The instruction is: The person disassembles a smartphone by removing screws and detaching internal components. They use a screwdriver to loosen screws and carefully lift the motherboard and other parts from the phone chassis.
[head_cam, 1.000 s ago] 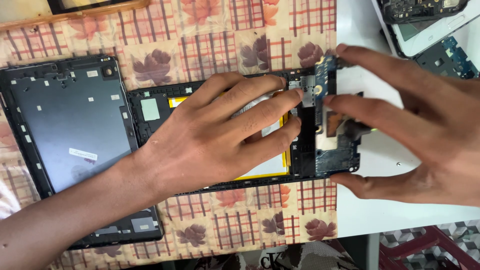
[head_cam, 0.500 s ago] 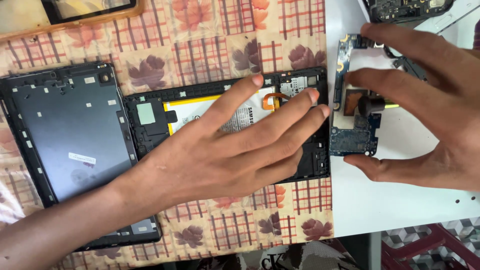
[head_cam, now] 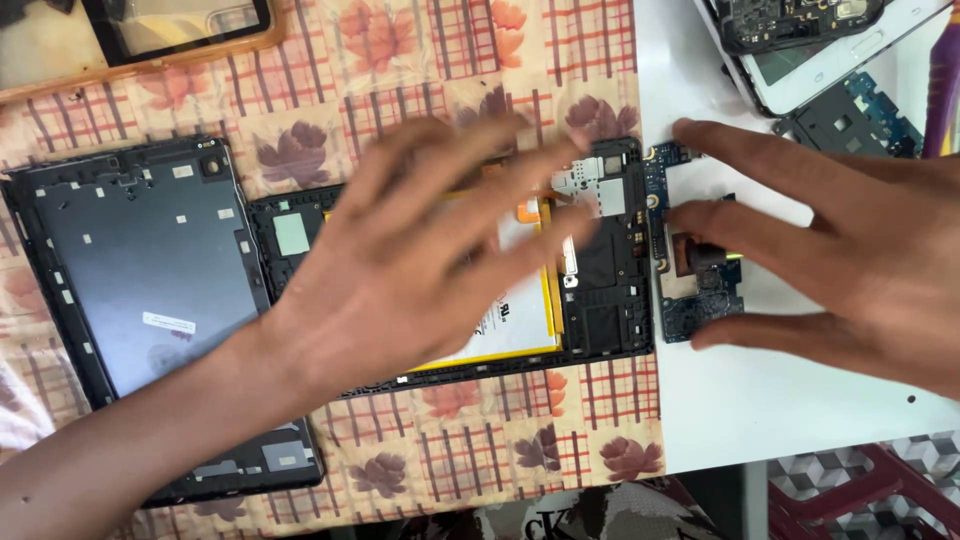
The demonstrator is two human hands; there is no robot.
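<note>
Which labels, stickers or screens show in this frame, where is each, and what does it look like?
Small white sticker: on the dark grey tablet back cover at the left, a thin slanted strip.
White battery label: inside the opened tablet, partly under the left hand, white with a yellow edge.
Screen panel: top left on the cloth, dark-framed glass, unlit.
White device screen: top right, pale, partly covered by a dark frame.

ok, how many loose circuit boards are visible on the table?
2. One blue circuit board lies on the white table under the right hand; another board sits at the top right edge. More may be hidden under the hands.
</note>
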